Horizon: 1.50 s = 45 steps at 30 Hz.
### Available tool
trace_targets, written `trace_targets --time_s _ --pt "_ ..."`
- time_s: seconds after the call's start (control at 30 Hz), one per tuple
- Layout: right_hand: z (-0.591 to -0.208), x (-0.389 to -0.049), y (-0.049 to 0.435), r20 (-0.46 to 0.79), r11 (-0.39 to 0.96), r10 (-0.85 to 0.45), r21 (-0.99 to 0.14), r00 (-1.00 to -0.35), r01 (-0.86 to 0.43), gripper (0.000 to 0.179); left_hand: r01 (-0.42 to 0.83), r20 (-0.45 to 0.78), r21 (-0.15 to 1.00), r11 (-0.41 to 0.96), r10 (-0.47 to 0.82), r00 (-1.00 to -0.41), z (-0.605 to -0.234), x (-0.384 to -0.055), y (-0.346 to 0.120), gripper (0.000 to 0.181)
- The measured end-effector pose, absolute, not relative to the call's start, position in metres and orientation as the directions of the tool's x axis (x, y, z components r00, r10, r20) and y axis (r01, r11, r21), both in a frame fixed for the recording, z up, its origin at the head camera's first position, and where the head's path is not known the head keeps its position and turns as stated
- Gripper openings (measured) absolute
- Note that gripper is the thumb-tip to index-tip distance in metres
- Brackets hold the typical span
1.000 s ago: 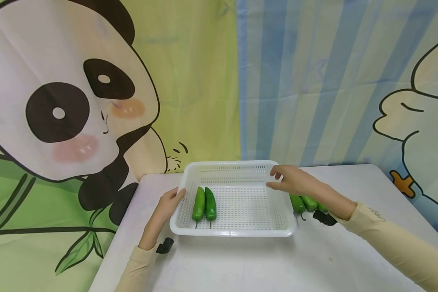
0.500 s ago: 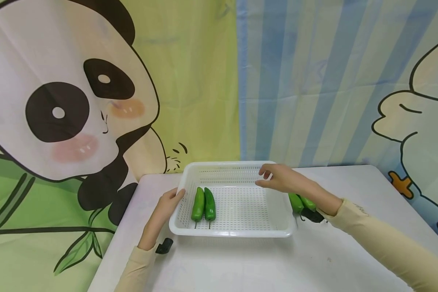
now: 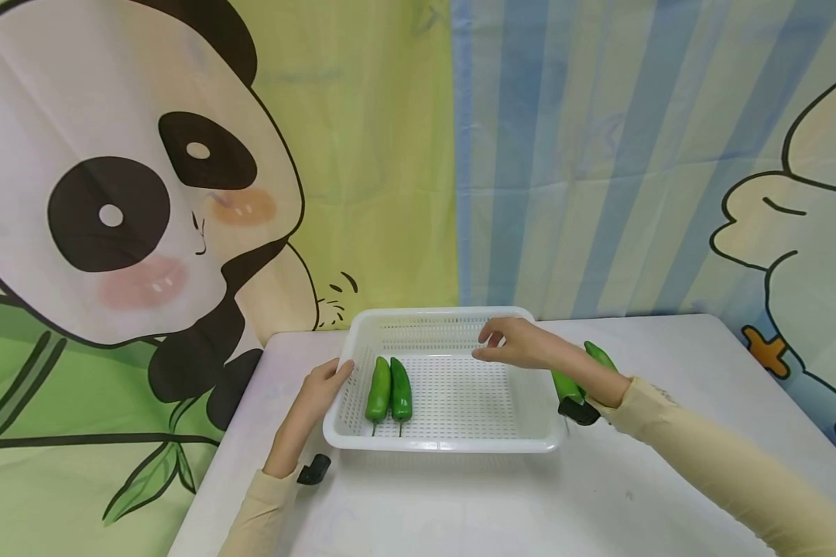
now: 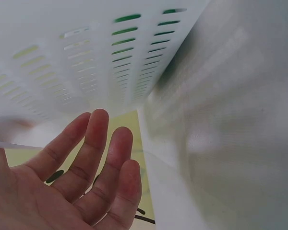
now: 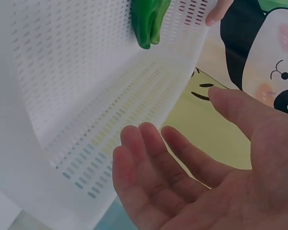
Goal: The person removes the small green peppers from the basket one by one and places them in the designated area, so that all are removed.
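A white perforated plastic basket (image 3: 460, 445) stands on the table with two green peppers (image 3: 401, 391) side by side in its left part. My left hand (image 3: 320, 393) holds the basket's left rim, thumb over the edge and fingers along the outside; the left wrist view shows those fingers (image 4: 119, 143) beside the slotted wall. Over the basket's back right part hovers my right hand (image 3: 519, 343), its fingers loosely bent and apart, with nothing between them. Just right of the basket lie more green peppers (image 3: 567, 385), partly hidden behind the right wrist and forearm.
A white-covered table (image 3: 446, 510) carries everything. Behind it hangs a curtain (image 3: 383, 193) with a printed panda and blue stripes. Black wrist devices (image 3: 314, 469) sit under both wrists.
My right hand has moved left, from the basket's right rim to over its inside. The far end of a pepper at the right now shows behind the forearm. The left hand stays put.
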State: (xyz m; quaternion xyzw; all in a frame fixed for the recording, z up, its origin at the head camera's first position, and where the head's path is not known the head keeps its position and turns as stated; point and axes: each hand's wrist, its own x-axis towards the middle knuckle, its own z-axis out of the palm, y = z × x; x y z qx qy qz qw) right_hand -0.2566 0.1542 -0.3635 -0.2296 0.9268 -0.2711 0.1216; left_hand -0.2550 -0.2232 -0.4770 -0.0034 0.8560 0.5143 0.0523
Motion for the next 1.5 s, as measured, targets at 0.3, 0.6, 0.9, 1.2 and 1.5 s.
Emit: trace_targets --time_s 0.3,0.6,0.9,1.2,1.5 --pt "-0.370 -0.265 0.143 -0.106 0.730 -0.524 -0.568 -0.845 -0.381 0.033 -0.061 -0.096 0.878 0.474 0.050 -0.994 -0.479 -0.256 -0.223 0.057" --pt "-0.380 -0.275 0.126 -0.208 0.733 -0.516 -0.610 -0.831 -0.302 0.037 -0.065 -0.100 0.879 0.473 0.049 -0.994 -0.477 -0.255 -0.222 0.054" --pt "-0.396 -0.281 0.105 -0.239 0.745 -0.502 -0.607 -0.831 -0.276 0.034 -0.065 -0.099 0.875 0.479 0.046 -0.994 -0.477 -0.256 -0.222 0.055" --pt "-0.414 -0.288 0.082 -0.296 0.773 -0.477 -0.589 -0.827 -0.235 0.033 -0.069 -0.103 0.871 0.487 0.044 -0.994 -0.477 -0.256 -0.223 0.056" --pt "-0.437 -0.293 0.062 -0.362 0.760 -0.468 -0.630 -0.806 -0.159 0.031 -0.072 -0.107 0.876 0.477 0.047 -0.993 -0.479 -0.257 -0.222 0.054"
